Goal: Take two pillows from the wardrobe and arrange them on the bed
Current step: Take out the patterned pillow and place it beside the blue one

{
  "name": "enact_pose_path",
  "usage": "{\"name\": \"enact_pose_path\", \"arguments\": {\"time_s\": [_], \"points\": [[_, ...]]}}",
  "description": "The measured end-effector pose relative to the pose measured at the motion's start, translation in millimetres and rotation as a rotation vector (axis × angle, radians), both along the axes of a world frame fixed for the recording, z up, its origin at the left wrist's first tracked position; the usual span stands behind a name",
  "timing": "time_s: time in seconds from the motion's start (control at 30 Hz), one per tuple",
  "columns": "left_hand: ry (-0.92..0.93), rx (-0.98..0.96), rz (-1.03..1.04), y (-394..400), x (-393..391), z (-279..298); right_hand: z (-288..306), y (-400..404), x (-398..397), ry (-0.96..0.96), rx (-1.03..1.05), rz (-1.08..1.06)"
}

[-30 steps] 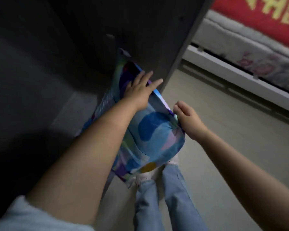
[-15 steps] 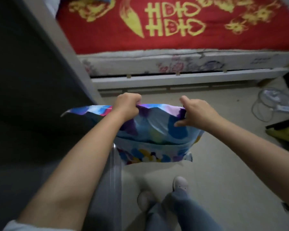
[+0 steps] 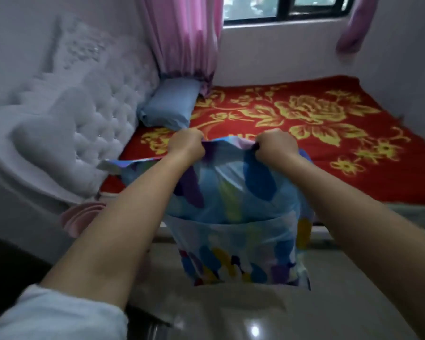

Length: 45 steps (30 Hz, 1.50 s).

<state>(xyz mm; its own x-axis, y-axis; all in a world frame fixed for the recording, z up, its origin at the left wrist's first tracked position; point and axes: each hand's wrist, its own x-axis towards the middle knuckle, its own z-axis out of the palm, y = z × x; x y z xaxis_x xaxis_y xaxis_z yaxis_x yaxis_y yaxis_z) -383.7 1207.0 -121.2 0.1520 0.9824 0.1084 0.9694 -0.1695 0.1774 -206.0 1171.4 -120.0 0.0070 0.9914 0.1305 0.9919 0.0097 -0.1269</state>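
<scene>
A pillow in a blue cover with coloured patches hangs in front of me, over the floor at the near edge of the bed. My left hand and my right hand both grip its top edge in closed fists, about a pillow's width apart. The bed beyond is covered by a red blanket with yellow flowers. A plain light-blue pillow lies at the head of the bed, against the headboard. The wardrobe is out of view.
A white tufted headboard runs along the left. Pink curtains hang beside a window behind the bed. A pink object sits low at the headboard's base. Glossy floor lies below me.
I have turned away from the dark wardrobe toward the bed, carrying the patterned pillow. My left hand went from flat on the pillow to a fist on its top edge beside my right.
</scene>
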Motion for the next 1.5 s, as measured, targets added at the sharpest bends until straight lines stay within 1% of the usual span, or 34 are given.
{"name": "enact_pose_path", "arguments": {"time_s": [0.1, 0.2, 0.27, 0.33, 0.4, 0.5, 0.6, 0.7, 0.8, 0.87, 0.93, 0.97, 1.0, 1.03, 1.07, 1.1, 1.13, 1.17, 1.2, 1.23, 1.27, 1.37, 1.4, 1.5], "points": [[-0.094, 0.083, 0.194, 51.9, -1.3, 45.8, 42.9, 64.6, -9.4, 0.144, 0.188, 0.021], [-0.151, 0.069, 0.353, 101.2, -7.1, 79.9, 70.4, 125.1, -27.7, 0.308, 0.325, 0.020], [-0.188, 0.059, 0.392, 135.7, -17.6, 96.2, 79.1, 165.0, -45.6, 0.406, 0.367, 0.011], [-0.277, 0.105, 0.393, 173.9, -34.8, 105.0, 83.7, 208.3, -64.5, 0.493, 0.389, 0.007], [-0.355, 0.202, 0.339, 214.9, -56.6, 108.3, 89.6, 256.3, -83.4, 0.573, 0.424, 0.012], [-0.452, 0.348, 0.132, 289.6, -96.3, 111.3, 108.7, 336.7, -114.5, 0.657, 0.505, 0.021], [-0.533, 0.482, -0.043, 363.7, -141.3, 128.1, 137.4, 414.8, -149.0, 0.699, 0.563, 0.080], [-0.478, 0.605, -0.162, 428.5, -177.3, 146.2, 159.6, 476.2, -179.0, 0.742, 0.687, 0.109], [-0.435, 0.731, -0.220, 475.7, -202.6, 143.8, 155.9, 519.2, -203.1, 0.769, 0.820, 0.179], [-0.394, 0.754, -0.212, 496.6, -220.0, 123.9, 136.9, 538.9, -216.3, 0.807, 0.876, 0.281], [-0.316, 0.700, -0.154, 511.1, -239.8, 87.8, 98.9, 553.9, -230.8, 0.803, 0.863, 0.385], [-0.271, 0.623, -0.093, 514.4, -249.3, 64.0, 71.2, 559.7, -237.7, 0.757, 0.828, 0.422], [-0.229, 0.500, -0.024, 516.0, -258.1, 37.1, 37.1, 565.0, -243.3, 0.686, 0.756, 0.438], [-0.186, 0.331, 0.051, 513.6, -265.3, 9.4, -0.2, 566.1, -247.7, 0.610, 0.589, 0.449], [-0.119, 0.109, 0.130, 510.2, -272.6, -20.0, -37.5, 565.2, -251.5, 0.532, 0.332, 0.473], [-0.028, -0.167, 0.178, 506.3, -278.3, -47.8, -73.8, 563.8, -254.2, 0.421, 0.000, 0.505], [0.083, -0.460, 0.180, 501.9, -281.4, -73.6, -109.8, 561.6, -255.5, 0.280, -0.336, 0.567], [0.176, -0.728, 0.147, 496.6, -281.5, -97.8, -144.9, 559.0, -256.3, 0.177, -0.618, 0.627], [0.228, -0.928, 0.123, 491.1, -279.0, -117.7, -173.7, 554.3, -256.7, 0.123, -0.806, 0.666], [0.240, -1.019, 0.130, 488.2, -275.8, -134.3, -194.3, 550.0, -257.4, 0.097, -0.909, 0.676], [0.249, -1.023, 0.135, 488.1, -273.1, -148.0, -209.0, 548.9, -258.3, 0.087, -0.945, 0.662], [0.249, -0.818, 0.171, 492.9, -271.3, -179.7, -235.7, 560.3, -260.4, 0.092, -0.937, 0.559], [0.240, -0.803, 0.185, 493.8, -272.5, -189.5, -242.6, 565.3, -260.0, 0.107, -0.952, 0.515], [0.238, -0.846, 0.225, 497.3, -281.7, -226.7, -267.4, 573.7, -258.6, 0.156, -0.969, 0.417]]}}
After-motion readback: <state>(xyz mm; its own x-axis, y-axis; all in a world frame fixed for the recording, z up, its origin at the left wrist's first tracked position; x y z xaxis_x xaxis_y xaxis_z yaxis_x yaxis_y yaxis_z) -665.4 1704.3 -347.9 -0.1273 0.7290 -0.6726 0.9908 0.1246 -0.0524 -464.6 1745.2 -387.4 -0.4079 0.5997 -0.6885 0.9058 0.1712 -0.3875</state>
